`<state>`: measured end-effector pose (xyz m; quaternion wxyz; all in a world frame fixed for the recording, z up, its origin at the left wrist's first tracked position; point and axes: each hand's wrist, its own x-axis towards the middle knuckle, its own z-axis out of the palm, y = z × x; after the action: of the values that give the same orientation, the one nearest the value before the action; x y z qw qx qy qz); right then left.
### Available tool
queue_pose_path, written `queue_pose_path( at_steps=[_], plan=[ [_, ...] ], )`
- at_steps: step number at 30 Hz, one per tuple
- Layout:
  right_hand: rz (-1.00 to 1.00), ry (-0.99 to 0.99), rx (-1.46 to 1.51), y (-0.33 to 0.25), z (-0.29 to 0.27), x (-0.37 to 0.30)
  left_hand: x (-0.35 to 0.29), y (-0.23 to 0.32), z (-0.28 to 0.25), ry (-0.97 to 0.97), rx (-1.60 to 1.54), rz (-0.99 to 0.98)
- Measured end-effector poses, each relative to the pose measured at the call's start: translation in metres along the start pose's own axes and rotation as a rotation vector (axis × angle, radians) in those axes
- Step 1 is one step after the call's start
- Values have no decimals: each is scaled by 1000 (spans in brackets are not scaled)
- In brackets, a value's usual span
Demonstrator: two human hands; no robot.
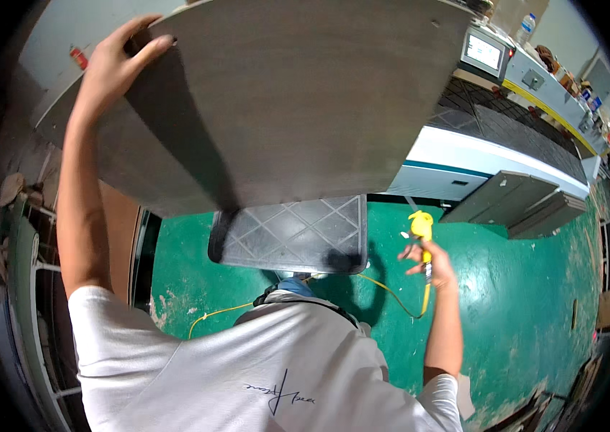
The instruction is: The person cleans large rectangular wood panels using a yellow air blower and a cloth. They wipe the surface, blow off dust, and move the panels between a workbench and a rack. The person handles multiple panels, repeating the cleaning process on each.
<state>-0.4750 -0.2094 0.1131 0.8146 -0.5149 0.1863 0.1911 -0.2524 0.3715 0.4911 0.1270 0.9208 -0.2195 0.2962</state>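
A large grey-brown board (305,101) stands upright in front of me, its lower edge at the black platform (294,230). High on the left, my left hand (121,61) grips the board's upper edge, thumb on the near face and fingers over the edge. My right hand (434,265) is off to the right of the platform, closed around a yellow air blow gun (422,225) that points away from me. From its grip a yellow hose (391,291) hangs down and runs over the floor. The board's far side is hidden.
At the right is a long white machine (456,155) with a dark bed and a screen (483,52). Several grey boards (499,201) lean against it. Racks (31,266) line the left side above a green floor (507,302). A water bottle (526,27) stands at the upper right.
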Motion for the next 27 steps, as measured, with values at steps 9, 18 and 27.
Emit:
queue_pose_path(
  at_steps=[9, 18, 27],
  plan=[
    [202, 241, -258, 83, 138, -31, 176, -196, 207, -129, -186, -197],
    [345, 383, -306, 47, 163, -106, 152, -206, 376, -410, -342, -318],
    [177, 673, -195, 34, 164, -94, 17, -185, 516, -621, -528, -487]
  ],
)
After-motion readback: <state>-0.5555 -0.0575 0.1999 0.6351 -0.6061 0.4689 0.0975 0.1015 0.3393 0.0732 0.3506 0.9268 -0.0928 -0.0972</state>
